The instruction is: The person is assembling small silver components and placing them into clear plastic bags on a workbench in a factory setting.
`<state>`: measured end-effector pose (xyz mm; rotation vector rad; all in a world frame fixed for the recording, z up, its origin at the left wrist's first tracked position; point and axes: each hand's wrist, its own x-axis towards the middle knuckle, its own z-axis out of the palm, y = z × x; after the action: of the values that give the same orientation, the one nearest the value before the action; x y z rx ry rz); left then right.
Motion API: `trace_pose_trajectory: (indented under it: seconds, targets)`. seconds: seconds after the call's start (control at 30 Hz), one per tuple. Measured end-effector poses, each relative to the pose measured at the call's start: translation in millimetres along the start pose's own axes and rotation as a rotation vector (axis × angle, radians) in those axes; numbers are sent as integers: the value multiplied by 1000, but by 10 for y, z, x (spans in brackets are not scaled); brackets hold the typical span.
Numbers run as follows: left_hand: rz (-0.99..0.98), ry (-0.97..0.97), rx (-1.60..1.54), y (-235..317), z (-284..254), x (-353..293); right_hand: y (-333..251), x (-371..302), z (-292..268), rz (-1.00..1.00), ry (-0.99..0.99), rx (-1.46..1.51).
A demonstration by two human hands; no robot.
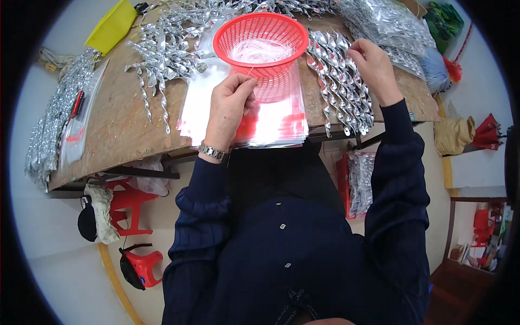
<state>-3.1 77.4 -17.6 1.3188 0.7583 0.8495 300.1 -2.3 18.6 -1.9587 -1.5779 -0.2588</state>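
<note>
Navy-blue knitted sleeves reach toward the brown wooden desk [116, 122], and from where I stand the left grip [227, 105] has thumb and forefinger pressed together, pinching what looks like a thin pale strand [251, 70] that rises toward the basket. A silver metal wristwatch [212, 152] sits just behind that grip. Directly beyond the fingertips stands a round red plastic lattice basket [265, 27], with a loose coil of whitish thread [260, 51] lying inside it. Under and beside the left grip spreads a stack of clear plastic sleeves with red marks [203, 103], partly beneath the basket. The right grip [375, 70] has its fingertips drawn together too; whether something fine is caught between them I cannot tell. Just below and to its left lies a row of shiny silver twisted strips [338, 86], side by side on the desk. Beyond the right grip is a heap of silver pieces in clear plastic [387, 24]. Left of the left grip lie more silver spirals in a tangled pile [162, 62], and farther off in that direction a bright yellow plastic tub [111, 27] rests near the desk's edge.
</note>
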Motion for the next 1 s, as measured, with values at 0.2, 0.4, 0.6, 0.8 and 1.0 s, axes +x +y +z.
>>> trace_pose_trajectory:
  seconds: [0.2,0.4,0.6,0.8,1.0]
  targets:
    - [47,20,35,133,9,-162,-728,-194,-116,-251,54,357]
    - [133,16,169,173,54,-304,-1332,-412,21,-475,-33,524]
    - [161,-38,220,185,40,-469,-1439,-402,209,-535,-169,524]
    - [132,-71,277,164,-42,-626,-1420,-456,210,-564,-193,514]
    - [164,-101,413,183,-138,-664,-1393,-532,79,-448,-200,543]
